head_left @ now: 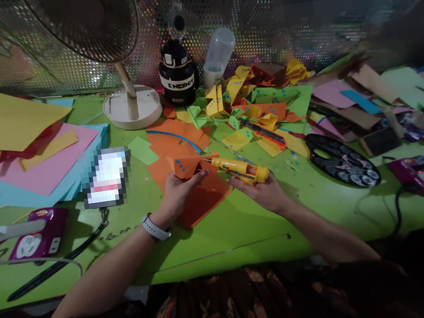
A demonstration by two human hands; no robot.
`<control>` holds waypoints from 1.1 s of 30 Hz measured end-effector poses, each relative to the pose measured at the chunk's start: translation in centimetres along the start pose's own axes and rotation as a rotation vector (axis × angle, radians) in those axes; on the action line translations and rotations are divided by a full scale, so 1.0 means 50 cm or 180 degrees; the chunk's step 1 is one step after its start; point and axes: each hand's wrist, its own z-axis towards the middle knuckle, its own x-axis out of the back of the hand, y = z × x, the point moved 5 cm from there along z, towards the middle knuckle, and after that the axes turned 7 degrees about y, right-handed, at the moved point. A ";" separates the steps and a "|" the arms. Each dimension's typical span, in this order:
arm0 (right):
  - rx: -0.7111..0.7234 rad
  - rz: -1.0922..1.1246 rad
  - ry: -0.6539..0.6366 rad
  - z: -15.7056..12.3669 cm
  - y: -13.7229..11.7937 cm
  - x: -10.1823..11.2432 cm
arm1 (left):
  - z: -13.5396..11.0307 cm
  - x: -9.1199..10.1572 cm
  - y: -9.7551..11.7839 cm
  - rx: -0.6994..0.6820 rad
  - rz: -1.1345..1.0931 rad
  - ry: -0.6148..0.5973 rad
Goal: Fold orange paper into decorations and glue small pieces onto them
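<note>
My left hand point(179, 192) pinches a folded piece of orange paper point(183, 167) marked with blue dots, thumb stretched along its lower edge. Under that hand a larger orange sheet point(204, 202) lies on the green table. In my right hand point(261, 189) is a yellow pen-like tool point(239, 170) with a narrow dark tip, pointing left. The tip is close to the folded paper; whether they touch I cannot tell. Fingers of my right hand are partly hidden behind the tool.
Behind my hands lie cut paper scraps point(258, 113), with a black bottle point(177, 74) and a fan point(131, 107) at the back. Paper sheets point(5, 119) and a phone point(107, 178) are left; a black palette point(341, 162) and a purple power socket point(411, 175) are right.
</note>
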 end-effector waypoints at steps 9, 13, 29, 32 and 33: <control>-0.0079 -0.0028 0.0026 -0.007 -0.003 0.002 | -0.004 -0.004 0.010 0.0030 -0.0008 0.0081; 0.0015 -0.0184 0.0078 -0.005 -0.004 0.006 | -0.003 -0.004 0.008 0.0037 0.0000 0.0065; 0.0014 -0.0104 0.0112 -0.003 -0.004 0.005 | -0.002 -0.003 0.006 -0.0037 0.0066 0.0007; 0.0022 -0.0089 0.0107 -0.003 -0.001 0.005 | -0.002 -0.003 0.005 -0.0053 0.0055 -0.0017; 0.0017 -0.0093 0.0102 -0.003 0.000 0.005 | -0.002 -0.002 0.004 -0.0054 0.0055 -0.0011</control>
